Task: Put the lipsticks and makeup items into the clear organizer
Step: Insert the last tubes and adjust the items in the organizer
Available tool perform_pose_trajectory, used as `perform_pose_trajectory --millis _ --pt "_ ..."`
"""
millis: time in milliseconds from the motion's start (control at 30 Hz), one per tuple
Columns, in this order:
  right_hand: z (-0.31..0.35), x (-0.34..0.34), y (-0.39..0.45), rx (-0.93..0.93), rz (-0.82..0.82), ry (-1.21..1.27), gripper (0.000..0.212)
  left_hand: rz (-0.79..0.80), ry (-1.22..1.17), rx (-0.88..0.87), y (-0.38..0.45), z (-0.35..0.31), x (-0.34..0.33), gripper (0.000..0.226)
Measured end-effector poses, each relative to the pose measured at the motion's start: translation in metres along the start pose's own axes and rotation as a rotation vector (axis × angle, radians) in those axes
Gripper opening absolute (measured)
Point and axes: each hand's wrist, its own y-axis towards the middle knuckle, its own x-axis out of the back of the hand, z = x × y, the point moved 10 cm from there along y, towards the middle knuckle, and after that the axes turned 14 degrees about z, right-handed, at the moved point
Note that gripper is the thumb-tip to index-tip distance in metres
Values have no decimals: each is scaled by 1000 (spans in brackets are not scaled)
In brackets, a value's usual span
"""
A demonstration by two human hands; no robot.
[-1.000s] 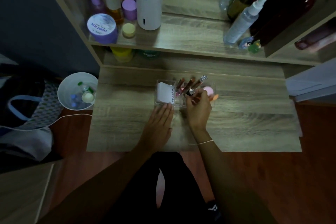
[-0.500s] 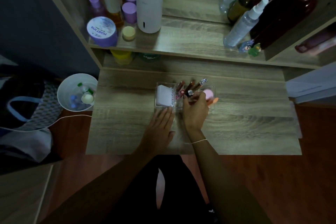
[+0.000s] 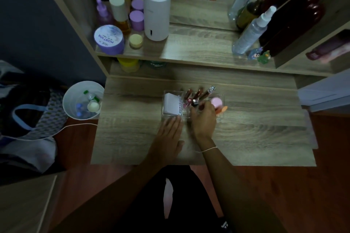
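The clear organizer [image 3: 221, 117] sits mid-table on the wooden desk. A white compact box [image 3: 171, 106] fills its left section. Three lipstick tubes [image 3: 198, 94] lean upright in the middle, one with a clear cap [image 3: 211, 89]. A pink sponge [image 3: 216, 101] and an orange sponge [image 3: 223, 109] rest at the right. My right hand [image 3: 203, 119] is over the organizer's middle, its fingertips pinched on a small dark-capped lipstick [image 3: 195, 102]. Flat on the table, my left hand [image 3: 169, 132] has its fingers spread and its fingertips touch the organizer's front left edge.
A shelf behind holds a white cylinder device [image 3: 156, 11], a purple jar [image 3: 109, 39], small bottles and two spray bottles [image 3: 251, 30]. A white bin [image 3: 83, 100] with bottles stands left of the desk, beside a bag [image 3: 28, 111]. My legs are below the table edge.
My right hand has moved slightly forward and left over the organizer's middle, lowering the small lipstick among the tubes. My left hand stays against the front edge.
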Motion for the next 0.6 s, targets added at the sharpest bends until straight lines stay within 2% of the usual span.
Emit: perform_pose_trajectory --millis 167,300,400,500,600 --pt "8 5 -5 51 49 34 23 -58 -63 -49 -3 -7 9 59" --pt "19 45 -19 186 -77 157 19 -107 -137 -67 -3 -6 19 58" --pt "24 79 -13 288 -108 165 29 -110 -131 -32 3 -2 29 62" --pt "27 88 12 310 24 19 42 -107 -115 -6 13 -4 40 64" --pt "27 80 37 300 172 -151 44 -95 -103 28 27 -5 49 66"
